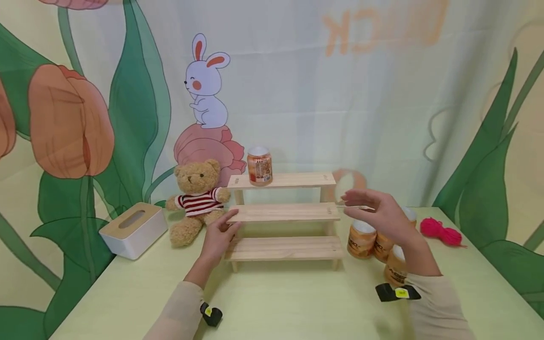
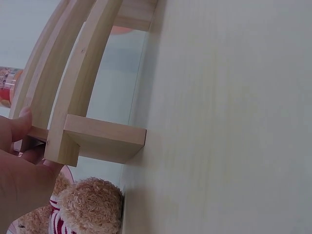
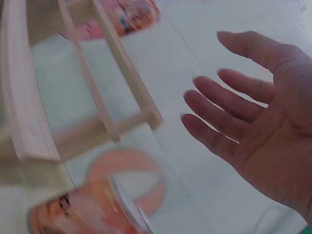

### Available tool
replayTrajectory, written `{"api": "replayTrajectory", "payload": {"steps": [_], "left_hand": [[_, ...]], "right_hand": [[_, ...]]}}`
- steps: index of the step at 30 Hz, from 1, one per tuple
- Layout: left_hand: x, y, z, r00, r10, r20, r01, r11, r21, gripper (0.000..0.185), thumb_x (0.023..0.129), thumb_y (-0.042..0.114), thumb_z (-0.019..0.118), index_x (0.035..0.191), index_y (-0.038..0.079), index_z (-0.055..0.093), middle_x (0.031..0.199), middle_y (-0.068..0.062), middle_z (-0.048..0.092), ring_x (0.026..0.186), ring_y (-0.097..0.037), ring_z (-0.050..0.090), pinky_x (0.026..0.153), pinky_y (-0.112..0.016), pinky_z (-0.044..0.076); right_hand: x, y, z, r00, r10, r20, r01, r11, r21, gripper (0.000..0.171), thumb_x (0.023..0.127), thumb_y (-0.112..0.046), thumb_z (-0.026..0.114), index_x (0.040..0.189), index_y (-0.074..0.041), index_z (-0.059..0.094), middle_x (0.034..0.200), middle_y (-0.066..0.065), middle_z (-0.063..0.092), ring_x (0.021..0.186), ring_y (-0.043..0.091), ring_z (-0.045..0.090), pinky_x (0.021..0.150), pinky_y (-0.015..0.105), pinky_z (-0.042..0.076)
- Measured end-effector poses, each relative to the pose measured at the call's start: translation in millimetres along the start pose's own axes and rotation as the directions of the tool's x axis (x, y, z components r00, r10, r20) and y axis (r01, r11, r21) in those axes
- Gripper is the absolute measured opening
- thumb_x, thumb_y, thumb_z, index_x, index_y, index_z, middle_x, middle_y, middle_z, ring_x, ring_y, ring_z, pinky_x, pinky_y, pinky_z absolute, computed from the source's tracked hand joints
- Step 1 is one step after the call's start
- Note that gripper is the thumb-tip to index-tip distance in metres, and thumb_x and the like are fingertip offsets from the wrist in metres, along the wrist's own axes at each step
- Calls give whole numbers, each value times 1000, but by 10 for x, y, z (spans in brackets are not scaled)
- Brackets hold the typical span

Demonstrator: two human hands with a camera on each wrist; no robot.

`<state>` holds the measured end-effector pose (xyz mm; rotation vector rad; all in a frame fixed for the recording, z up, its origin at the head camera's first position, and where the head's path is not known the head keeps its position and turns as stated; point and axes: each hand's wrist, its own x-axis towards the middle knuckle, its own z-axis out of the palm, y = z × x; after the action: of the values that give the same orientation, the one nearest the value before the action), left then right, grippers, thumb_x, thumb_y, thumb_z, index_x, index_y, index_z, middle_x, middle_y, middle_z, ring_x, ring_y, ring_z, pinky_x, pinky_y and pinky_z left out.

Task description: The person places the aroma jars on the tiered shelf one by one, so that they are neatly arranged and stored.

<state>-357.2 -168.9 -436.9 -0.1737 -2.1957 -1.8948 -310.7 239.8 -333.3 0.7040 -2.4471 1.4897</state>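
A three-tier wooden shelf stand (image 1: 284, 212) stands in the middle of the table. My left hand (image 1: 218, 241) holds its left end at the middle tier, the thumb (image 2: 22, 124) lying by the board's edge in the left wrist view. One orange can with a pale lid (image 1: 260, 169) stands upright on the left part of the top tier. To the right of the stand, my right hand (image 1: 384, 219) is in the air with fingers extended and nothing in it. Below and behind it, several similar cans (image 1: 361, 242) stand grouped on the table, partly hidden by that hand and forearm.
A teddy bear (image 1: 199, 203) in a striped shirt sits against the stand's left side. Farther left is a white tissue box (image 1: 135, 233) with a wooden top. Pink yarn (image 1: 442, 232) lies right of the cans. A printed curtain (image 1: 297, 94) hangs behind the table.
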Motion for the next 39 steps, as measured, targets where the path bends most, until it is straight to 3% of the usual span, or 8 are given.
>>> {"api": "replayTrajectory", "payload": {"steps": [10,17,21,23,26,31,34,39], "left_hand": [[-12,14,-5,1000,-4,3,4,1000,-19,42,98,12,66,140,14,60,83,-2,65,66,-17,47,50,-22,34],[-6,26,-11,1000,-1,0,1,999,-38,42,98,10,66,140,12,60,83,-1,65,63,-15,46,49,-22,34],[-11,25,-7,1000,-3,4,3,999,-36,42,98,8,65,140,12,60,80,-1,64,62,-13,45,49,-22,34],[-15,28,-5,1000,-4,4,4,999,-33,41,99,8,65,140,12,60,80,-1,63,61,-12,44,49,-22,33],[-19,26,0,1000,-5,1,5,999,-34,42,98,8,65,140,12,60,80,-1,64,60,-10,43,49,-22,33],[-18,9,0,1000,-11,1,11,999,-36,42,98,9,65,140,12,60,82,-1,65,62,-13,45,49,-22,34],[-18,6,-4,1000,-15,1,15,999,-36,42,98,9,65,140,13,61,83,-1,65,63,-14,46,49,-22,34],[-16,14,-2,1000,-7,6,7,1000,-28,41,98,10,65,139,12,61,84,-1,65,63,-13,45,49,-22,33]], "right_hand": [[-266,397,-569,995,62,-77,-72,986,-147,50,98,-27,69,139,-4,55,129,17,62,106,-3,60,84,16,47],[-409,682,-815,971,205,-123,-223,962,-159,59,96,-34,70,143,-3,50,125,0,64,100,-8,57,84,44,49],[-479,868,-873,945,256,-202,-288,946,-150,64,96,-37,70,143,0,49,129,8,61,95,-11,54,76,33,52],[-491,957,-878,936,261,-237,-300,943,-146,65,96,-38,69,143,2,48,134,20,56,96,-8,52,72,26,53],[-488,1098,-866,924,269,-271,-311,942,-129,68,96,-38,68,144,4,46,140,29,49,108,8,52,71,19,51],[-476,1303,-836,905,296,-305,-330,942,-65,76,96,-39,69,150,4,39,146,30,42,127,41,41,74,11,45],[-481,1404,-822,900,314,-304,-344,937,-52,80,95,-38,70,153,4,33,148,30,39,131,44,38,80,14,44],[-471,1522,-804,914,320,-248,-340,939,-42,84,97,-33,69,155,6,23,150,32,35,135,48,35,98,35,46]]}}
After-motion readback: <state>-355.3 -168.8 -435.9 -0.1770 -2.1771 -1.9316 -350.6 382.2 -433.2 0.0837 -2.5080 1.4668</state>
